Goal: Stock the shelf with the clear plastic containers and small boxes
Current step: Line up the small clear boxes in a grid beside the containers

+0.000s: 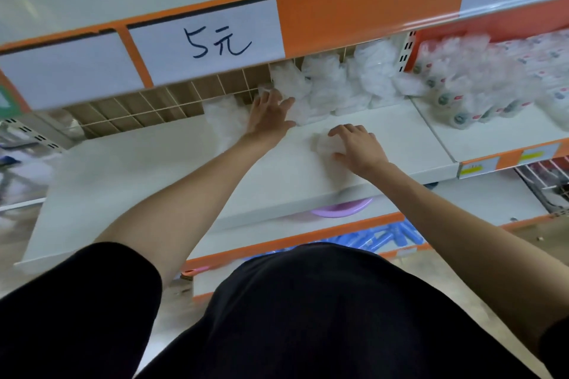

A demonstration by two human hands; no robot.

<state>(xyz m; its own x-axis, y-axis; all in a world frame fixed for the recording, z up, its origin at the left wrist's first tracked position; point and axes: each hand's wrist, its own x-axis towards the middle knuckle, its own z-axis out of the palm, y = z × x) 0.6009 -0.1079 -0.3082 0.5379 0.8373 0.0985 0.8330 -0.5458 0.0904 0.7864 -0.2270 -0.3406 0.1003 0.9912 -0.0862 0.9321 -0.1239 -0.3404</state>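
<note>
A white shelf board (400,144) runs across the middle of the view. Several clear plastic packs (335,86) stand in a row along its back. My left hand (269,115) reaches to the back with fingers spread and straight, pressing against the leftmost pack in the row. My right hand (358,148) lies on the shelf nearer the front, its fingers curled over one small clear pack (323,143) that rests on the board. Another clear pack (220,123) lies left of my left hand; motion blur hides its shape.
An upper shelf's orange edge carries white "5元" price cards (212,43). Wire dividers (147,108) line the back left. Bagged small bottles (462,95) fill the shelf section to the right. Below are a purple bowl (341,209) and blue items (378,238).
</note>
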